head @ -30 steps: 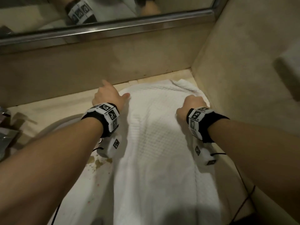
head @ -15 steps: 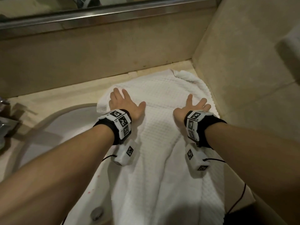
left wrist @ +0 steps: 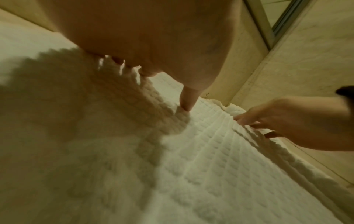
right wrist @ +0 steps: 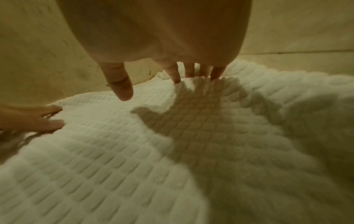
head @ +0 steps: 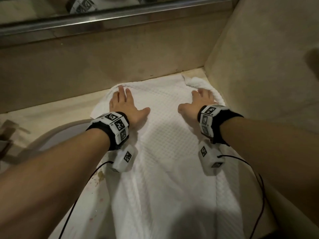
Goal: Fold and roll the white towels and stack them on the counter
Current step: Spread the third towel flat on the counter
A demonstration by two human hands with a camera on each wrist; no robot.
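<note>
A beige stone counter (head: 57, 107) is running under a mirror (head: 107, 7), with a basin (head: 57, 135) curving in at nine o'clock. The left hand (head: 125, 105) is lying flat, fingers straight and thumb splayed toward three o'clock, pressing the white towel (head: 165, 135) near its far-left corner. The towel is stretching from twelve o'clock down to six, waffle-textured, its far-right corner bunching (a small rumpled fold). The right hand (head: 198, 102) is resting open at two o'clock, gripping nothing. Only the right wrist view is showing its fingertips (right wrist: 177, 75) touching the cloth while the thumb is hovering clear; the left wrist view is showing the wall corner behind.
</note>
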